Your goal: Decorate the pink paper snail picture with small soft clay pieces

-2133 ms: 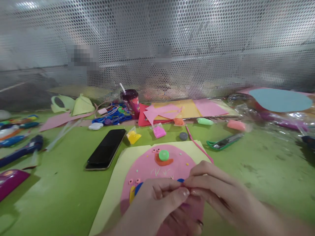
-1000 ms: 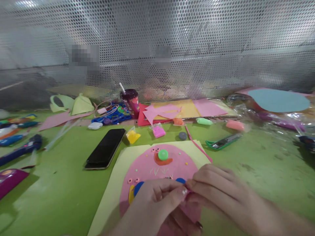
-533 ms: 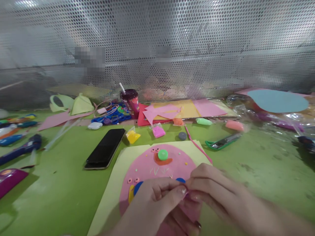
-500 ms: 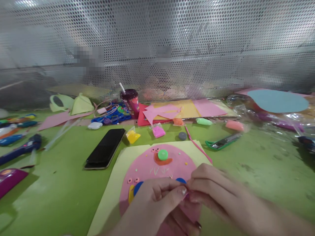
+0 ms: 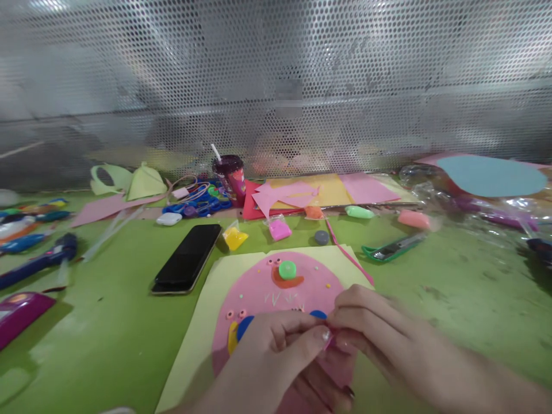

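Pinching a tiny magenta scrap (image 5: 330,340) with left hand (image 5: 276,359) and right hand (image 5: 379,339), fingertips closed on it from 9 and 3 o'clock. Held just over the 5 o'clock edge of a pink oval foam sheet (image 5: 259,293), long axis 12 to 6 o'clock, on a pale yellow paper sheet (image 5: 202,322) on the green tabletop (image 5: 107,322). Too small and too covered to tell the scrap's own long axis or heading. At the oval's 12 o'clock, an orange clay snail with green shell (image 5: 287,275), eyes toward 9 o'clock. At 10 o'clock of the hands, a black smartphone (image 5: 187,259), long axis 1 to 7 o'clock.
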Demonstrator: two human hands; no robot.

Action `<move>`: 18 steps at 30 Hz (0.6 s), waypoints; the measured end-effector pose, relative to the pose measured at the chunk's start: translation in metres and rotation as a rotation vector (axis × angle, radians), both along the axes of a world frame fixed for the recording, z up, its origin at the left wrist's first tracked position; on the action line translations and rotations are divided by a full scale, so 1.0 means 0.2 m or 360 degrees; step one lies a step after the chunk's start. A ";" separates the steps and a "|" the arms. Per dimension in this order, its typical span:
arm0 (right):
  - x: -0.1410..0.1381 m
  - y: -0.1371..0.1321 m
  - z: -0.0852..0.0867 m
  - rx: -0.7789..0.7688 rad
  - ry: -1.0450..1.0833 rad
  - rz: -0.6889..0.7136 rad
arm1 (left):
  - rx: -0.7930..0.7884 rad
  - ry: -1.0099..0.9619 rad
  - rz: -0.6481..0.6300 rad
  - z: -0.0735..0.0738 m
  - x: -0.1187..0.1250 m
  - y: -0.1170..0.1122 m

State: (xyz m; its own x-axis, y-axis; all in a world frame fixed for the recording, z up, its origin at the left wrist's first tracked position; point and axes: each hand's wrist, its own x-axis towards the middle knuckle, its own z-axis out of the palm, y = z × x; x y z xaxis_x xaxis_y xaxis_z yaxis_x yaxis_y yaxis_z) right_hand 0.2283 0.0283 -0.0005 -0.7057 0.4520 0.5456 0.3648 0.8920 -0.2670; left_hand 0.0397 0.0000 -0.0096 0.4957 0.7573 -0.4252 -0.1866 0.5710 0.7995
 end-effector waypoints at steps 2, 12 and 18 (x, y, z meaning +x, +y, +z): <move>0.00 0.00 0.02 0.0097 -0.0101 -0.0008 | 0.0003 0.0011 -0.0025 0.00 0.00 0.00; 0.05 0.04 0.04 -0.0260 -0.0048 0.0125 | 0.0062 0.0009 -0.0008 0.00 0.00 0.02; 0.11 0.14 0.11 0.0082 -0.0083 -0.0121 | 0.0075 0.0290 -0.0076 0.04 -0.01 -0.01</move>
